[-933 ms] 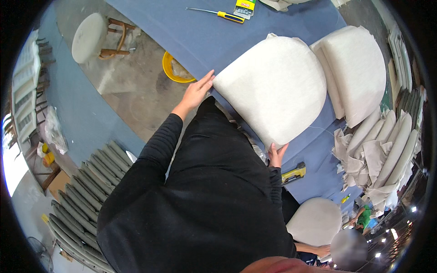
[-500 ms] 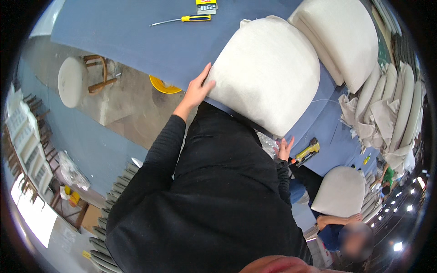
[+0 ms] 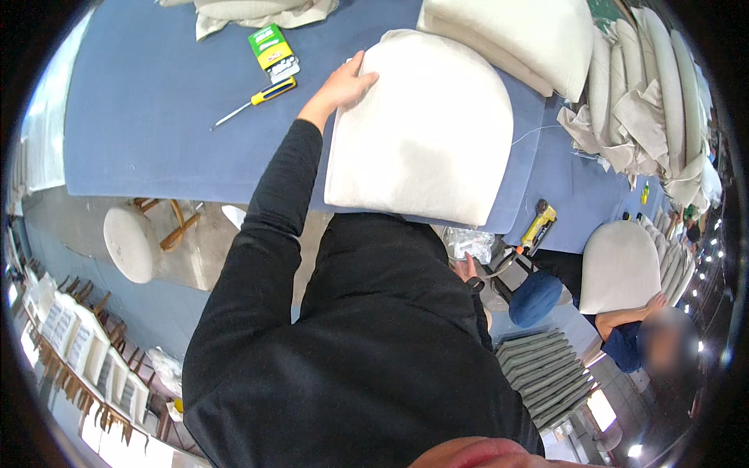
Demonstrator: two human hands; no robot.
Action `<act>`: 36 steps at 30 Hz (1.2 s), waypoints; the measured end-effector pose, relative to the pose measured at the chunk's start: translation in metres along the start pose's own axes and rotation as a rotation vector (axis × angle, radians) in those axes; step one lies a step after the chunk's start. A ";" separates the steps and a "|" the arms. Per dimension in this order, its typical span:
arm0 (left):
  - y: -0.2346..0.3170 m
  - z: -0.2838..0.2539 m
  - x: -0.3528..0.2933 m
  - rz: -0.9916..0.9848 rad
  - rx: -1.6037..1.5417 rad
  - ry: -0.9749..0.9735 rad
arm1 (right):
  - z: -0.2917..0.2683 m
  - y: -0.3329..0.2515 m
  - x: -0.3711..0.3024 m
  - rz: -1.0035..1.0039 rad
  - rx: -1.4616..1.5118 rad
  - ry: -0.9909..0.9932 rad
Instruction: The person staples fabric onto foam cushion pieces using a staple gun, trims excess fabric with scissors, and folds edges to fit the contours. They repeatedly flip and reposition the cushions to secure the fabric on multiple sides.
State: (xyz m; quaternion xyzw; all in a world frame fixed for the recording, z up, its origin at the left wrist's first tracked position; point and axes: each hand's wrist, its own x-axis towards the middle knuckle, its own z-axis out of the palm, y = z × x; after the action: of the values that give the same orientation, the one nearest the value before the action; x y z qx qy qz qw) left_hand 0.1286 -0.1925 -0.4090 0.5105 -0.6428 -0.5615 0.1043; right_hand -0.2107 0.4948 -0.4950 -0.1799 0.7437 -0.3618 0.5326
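A pale cream upholstered seat cushion [image 3: 425,129], rounded at its far side, lies on the blue-covered table in front of me, with a greyish shadow across its middle. At its far left corner, my left hand [image 3: 343,86] grips the edge, thumb on the upper face. My right hand [image 3: 468,269] is off the cushion, below the table's near edge at my right side. Its visible fingers are apart, beside a clear plastic bag [image 3: 470,243]; part of this hand is hidden. A yellow and black staple gun [image 3: 538,225] lies to its right, with a hose attached.
Left on the blue table [image 3: 164,125] lie a yellow-handled screwdriver [image 3: 273,91] and a green and yellow box [image 3: 269,47]. More cushions [image 3: 515,39] and stacked covers [image 3: 640,93] stand at the right. A co-worker [image 3: 624,327] holds another cushion. A round stool [image 3: 131,243] stands left.
My left hand has moved from the cushion's near left side up to its far left corner. The right hand has left the near edge and dropped toward the plastic bag. The view has shifted.
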 end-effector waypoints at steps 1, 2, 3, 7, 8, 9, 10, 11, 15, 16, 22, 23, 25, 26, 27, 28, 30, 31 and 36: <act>-0.004 0.005 0.000 0.065 0.000 0.060 | 0.006 -0.003 0.006 -0.091 -0.062 -0.041; -0.011 0.011 -0.009 0.129 0.003 0.124 | 0.017 -0.015 0.012 -0.115 -0.112 0.060; -0.018 0.018 -0.021 0.191 0.003 0.189 | 0.029 -0.028 0.017 -0.137 -0.162 0.161; -0.049 0.041 -0.092 0.239 -0.077 0.331 | 0.034 -0.130 0.044 -0.138 -0.311 0.495; -0.055 0.047 -0.114 0.153 -0.216 0.316 | 0.029 -0.149 0.058 -0.181 -0.302 0.512; -0.061 0.053 -0.133 0.068 -0.355 0.296 | 0.027 -0.166 0.072 -0.248 -0.222 0.491; -0.071 0.058 -0.149 -0.001 -0.400 0.281 | 0.024 -0.184 0.089 -0.314 -0.144 0.462; -0.080 0.061 -0.163 -0.067 -0.442 0.265 | 0.021 -0.206 0.104 -0.237 -0.078 0.350; -0.055 0.062 -0.186 -0.265 -0.715 0.289 | 0.044 -0.317 0.154 0.079 0.296 0.118; -0.035 0.061 -0.190 -0.275 -0.661 0.286 | 0.048 -0.346 0.155 0.124 0.198 0.071; 0.089 0.009 -0.216 0.058 -0.582 0.193 | -0.033 -0.399 0.165 -0.411 0.199 -0.366; 0.110 0.000 -0.221 0.091 -0.692 0.150 | -0.041 -0.421 0.148 -0.447 0.236 -0.391; 0.122 -0.004 -0.207 0.166 -0.880 0.045 | -0.060 -0.458 0.110 -0.588 0.189 -0.324; 0.122 0.008 -0.197 0.225 -0.860 0.097 | -0.071 -0.473 0.087 -0.668 0.169 -0.268; 0.121 0.022 -0.188 0.287 -0.843 0.158 | -0.078 -0.485 0.071 -0.747 0.130 -0.198; 0.121 0.035 -0.177 0.349 -0.823 0.213 | -0.082 -0.495 0.054 -0.821 0.091 -0.122; 0.124 0.047 -0.156 0.153 -0.929 0.100 | -0.087 -0.510 0.028 -0.947 0.024 0.043; 0.119 0.048 -0.141 0.197 -1.015 -0.066 | -0.084 -0.520 0.025 -1.003 -0.021 0.102; 0.176 0.094 -0.112 0.036 -1.015 -0.156 | -0.070 -0.532 -0.015 -1.106 -0.233 0.591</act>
State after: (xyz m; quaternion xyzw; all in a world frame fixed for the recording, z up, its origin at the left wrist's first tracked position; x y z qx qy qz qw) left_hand 0.0182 -0.0747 -0.2466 0.3411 -0.3038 -0.8373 0.3004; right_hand -0.3326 0.1702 -0.0847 -0.4868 0.6908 -0.5343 0.0165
